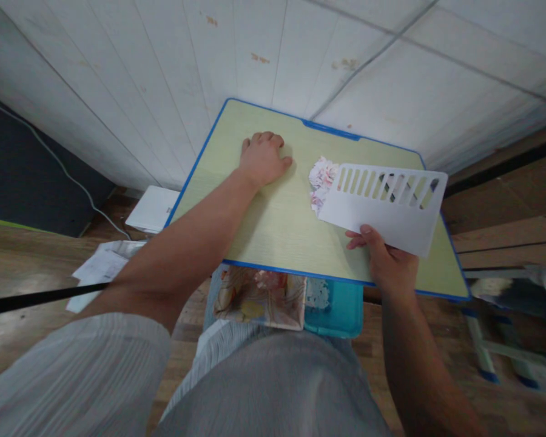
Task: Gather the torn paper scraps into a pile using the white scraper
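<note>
My left hand [264,159] rests palm down on the pale yellow-green tabletop [273,230], with its fingers slightly apart and nothing in it. My right hand [391,261] grips the lower edge of a white plastic panel [373,209] with a row of slanted slots, thumb on top and fingers beneath. The panel is held over the right part of the table. Its left edge meets a small heap of white and pinkish paper scraps [322,179], hiding part of it. Dark shapes show through some slots; I cannot make out what they are.
Below the table's front edge sit a patterned open box [264,297] and a turquoise plastic bin [341,309] with white bits inside. White panelled wall [264,54] borders the back, with a cable [368,60] running down. A white box [152,208] and papers lie at left.
</note>
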Demonstrator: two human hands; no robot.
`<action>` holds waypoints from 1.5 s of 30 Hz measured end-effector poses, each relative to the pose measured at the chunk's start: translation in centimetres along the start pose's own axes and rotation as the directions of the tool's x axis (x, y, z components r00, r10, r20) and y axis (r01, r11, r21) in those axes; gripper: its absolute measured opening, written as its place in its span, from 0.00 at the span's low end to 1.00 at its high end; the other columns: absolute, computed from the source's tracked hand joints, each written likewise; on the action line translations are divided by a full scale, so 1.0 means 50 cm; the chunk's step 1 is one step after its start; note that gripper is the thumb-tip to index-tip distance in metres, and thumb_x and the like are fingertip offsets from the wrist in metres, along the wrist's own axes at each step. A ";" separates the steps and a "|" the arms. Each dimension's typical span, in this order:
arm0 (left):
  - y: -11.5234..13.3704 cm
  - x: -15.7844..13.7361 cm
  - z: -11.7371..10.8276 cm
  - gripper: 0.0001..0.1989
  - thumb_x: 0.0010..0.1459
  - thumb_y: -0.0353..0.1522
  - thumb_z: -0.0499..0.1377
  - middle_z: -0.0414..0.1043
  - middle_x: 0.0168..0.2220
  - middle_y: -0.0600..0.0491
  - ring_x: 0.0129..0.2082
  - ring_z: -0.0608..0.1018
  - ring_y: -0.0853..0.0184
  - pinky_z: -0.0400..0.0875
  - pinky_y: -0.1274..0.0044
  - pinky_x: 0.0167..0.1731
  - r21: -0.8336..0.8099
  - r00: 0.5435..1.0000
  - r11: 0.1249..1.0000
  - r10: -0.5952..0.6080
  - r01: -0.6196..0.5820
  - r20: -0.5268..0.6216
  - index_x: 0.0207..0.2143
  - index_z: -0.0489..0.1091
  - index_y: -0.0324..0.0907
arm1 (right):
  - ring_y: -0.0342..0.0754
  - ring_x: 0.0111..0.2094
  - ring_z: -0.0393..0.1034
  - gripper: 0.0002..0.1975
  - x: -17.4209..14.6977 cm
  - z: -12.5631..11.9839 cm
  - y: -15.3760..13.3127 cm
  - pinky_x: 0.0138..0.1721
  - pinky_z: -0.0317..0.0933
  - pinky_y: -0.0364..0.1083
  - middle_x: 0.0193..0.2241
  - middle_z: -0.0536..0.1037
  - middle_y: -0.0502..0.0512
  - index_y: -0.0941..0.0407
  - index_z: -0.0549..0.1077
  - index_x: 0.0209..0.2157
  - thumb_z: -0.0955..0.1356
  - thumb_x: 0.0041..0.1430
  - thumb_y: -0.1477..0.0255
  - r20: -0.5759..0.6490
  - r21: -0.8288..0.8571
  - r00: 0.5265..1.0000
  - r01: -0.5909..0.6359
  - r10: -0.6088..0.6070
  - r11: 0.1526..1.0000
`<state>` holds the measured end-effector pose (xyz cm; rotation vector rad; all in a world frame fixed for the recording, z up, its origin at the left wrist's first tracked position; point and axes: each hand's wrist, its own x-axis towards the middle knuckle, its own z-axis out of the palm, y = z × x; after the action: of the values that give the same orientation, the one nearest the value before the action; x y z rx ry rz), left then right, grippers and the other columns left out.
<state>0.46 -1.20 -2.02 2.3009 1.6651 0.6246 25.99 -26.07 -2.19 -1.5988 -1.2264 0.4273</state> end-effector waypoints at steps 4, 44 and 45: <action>-0.017 0.008 0.016 0.22 0.76 0.44 0.67 0.82 0.75 0.43 0.78 0.76 0.37 0.69 0.41 0.81 -0.008 0.998 0.999 0.042 -0.042 -0.050 0.68 0.82 0.52 | 0.63 0.37 0.93 0.25 -0.008 -0.003 -0.007 0.55 0.87 0.63 0.27 0.88 0.56 0.49 0.84 0.24 0.80 0.73 0.50 0.036 0.033 0.999 0.010 -0.011 0.999; 0.022 -0.013 -0.030 0.36 0.79 0.55 0.54 0.70 0.85 0.53 0.84 0.63 0.50 0.53 0.56 0.88 0.015 0.990 0.996 -0.094 0.093 0.103 0.78 0.74 0.48 | 0.55 0.27 0.82 0.09 -0.032 -0.106 -0.016 0.40 0.82 0.54 0.24 0.85 0.49 0.49 0.83 0.29 0.80 0.64 0.67 0.076 0.114 0.996 0.033 -0.042 0.993; 0.022 -0.013 -0.030 0.37 0.79 0.56 0.53 0.69 0.85 0.52 0.84 0.62 0.50 0.52 0.56 0.88 0.009 0.990 0.996 -0.092 0.092 0.110 0.78 0.74 0.47 | 0.55 0.28 0.82 0.10 -0.034 -0.110 -0.012 0.42 0.83 0.54 0.24 0.85 0.49 0.49 0.83 0.29 0.80 0.65 0.67 0.085 0.111 0.995 0.037 -0.047 0.993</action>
<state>0.51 -2.24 -0.35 2.2036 1.7111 0.4667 29.17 -30.32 0.06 -1.4719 -1.2784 0.5331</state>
